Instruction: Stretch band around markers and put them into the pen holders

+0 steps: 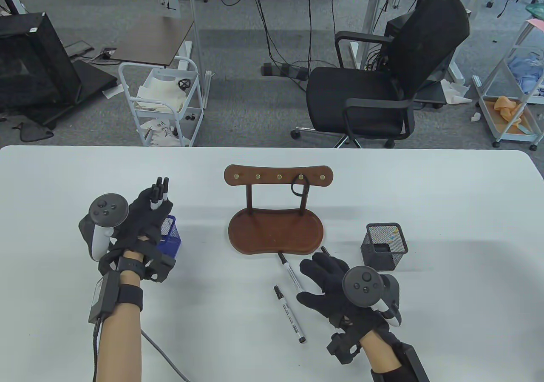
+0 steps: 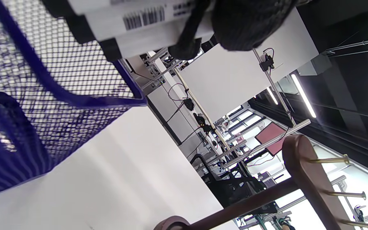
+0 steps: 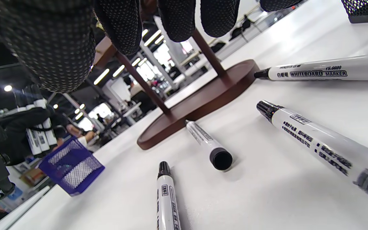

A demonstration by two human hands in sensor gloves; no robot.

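Note:
My left hand [image 1: 154,212] grips a bundle of white markers [image 1: 160,189] with black caps, held upright just above the blue mesh pen holder [image 1: 173,234]. The left wrist view shows the marker barrels [image 2: 145,22] over the blue holder's rim [image 2: 75,102]. Whether a band circles them is unclear. My right hand [image 1: 321,273] hovers open, fingers spread, above several loose markers [image 1: 290,275] [image 1: 289,315] near the front of the table. These markers [image 3: 315,140] [image 3: 207,143] [image 3: 167,198] lie flat beneath my fingertips [image 3: 179,19], untouched. A black mesh pen holder [image 1: 384,246] stands to the right.
A brown wooden rack [image 1: 276,229] with brass pegs stands mid-table; a black band [image 1: 299,187] hangs from one peg. Its base [image 3: 203,99] sits just beyond the loose markers. An office chair [image 1: 382,84] and a white cart [image 1: 163,101] stand behind the table.

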